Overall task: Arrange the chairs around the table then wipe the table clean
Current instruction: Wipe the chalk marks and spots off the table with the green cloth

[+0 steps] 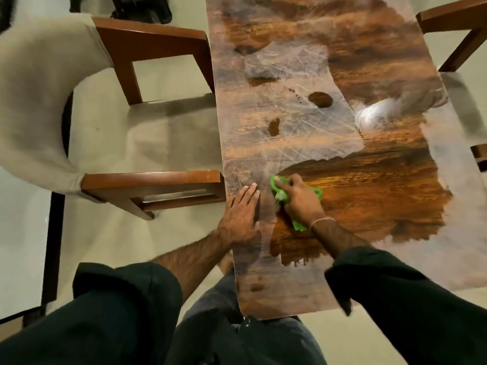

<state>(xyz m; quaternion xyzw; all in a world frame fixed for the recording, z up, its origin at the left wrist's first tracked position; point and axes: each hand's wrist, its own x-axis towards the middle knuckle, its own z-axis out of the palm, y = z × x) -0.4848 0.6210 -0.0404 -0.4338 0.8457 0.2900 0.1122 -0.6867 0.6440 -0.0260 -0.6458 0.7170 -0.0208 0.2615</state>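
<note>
A long wooden table [369, 196] runs away from me, dusty grey over much of its top with darker, glossy brown patches. My right hand [299, 197] presses a crumpled green cloth [279, 192] onto the near left part of the top, at the border between a dusty patch and a dark one. Beside it, my left hand [242, 212] lies flat, fingers together, on the table's left edge and holds nothing. A cushioned chair [147, 122] with brown wooden arms stands at the left side, its arms touching the table edge.
Parts of two more wooden chairs show on the right, one at the far end [458, 19] and one at mid table [479, 156]. A dark object [139, 6] sits on the pale floor beyond the left chair. A black strip [54, 246] runs along the floor at left.
</note>
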